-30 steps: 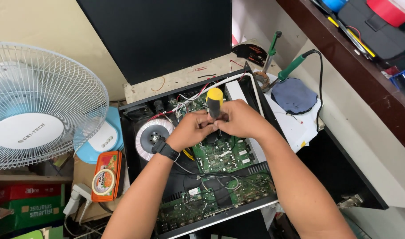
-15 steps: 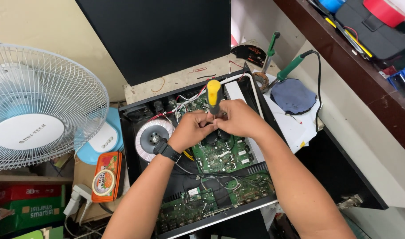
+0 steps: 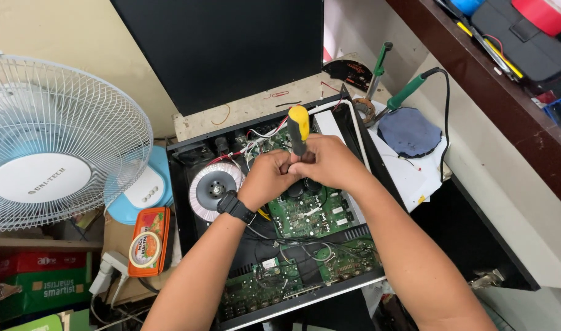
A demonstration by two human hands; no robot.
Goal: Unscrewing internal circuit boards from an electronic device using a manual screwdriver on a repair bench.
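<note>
Your hands close together around a yellow-and-black screwdriver point(image 3: 298, 130), held upright over the green circuit board point(image 3: 308, 211) inside the opened black amplifier chassis point(image 3: 181, 184), just right of its round toroidal transformer point(image 3: 214, 189). Left hand point(image 3: 267, 179) steadies the shaft, right hand point(image 3: 327, 160) grips it; a screw appears mid-turn, calling for steady downward pressure.

Yellow-and-black screwdriver point(image 3: 299, 125), green circuit board point(image 3: 311, 211), probably dark-blue pad point(image 3: 409, 132).
</note>
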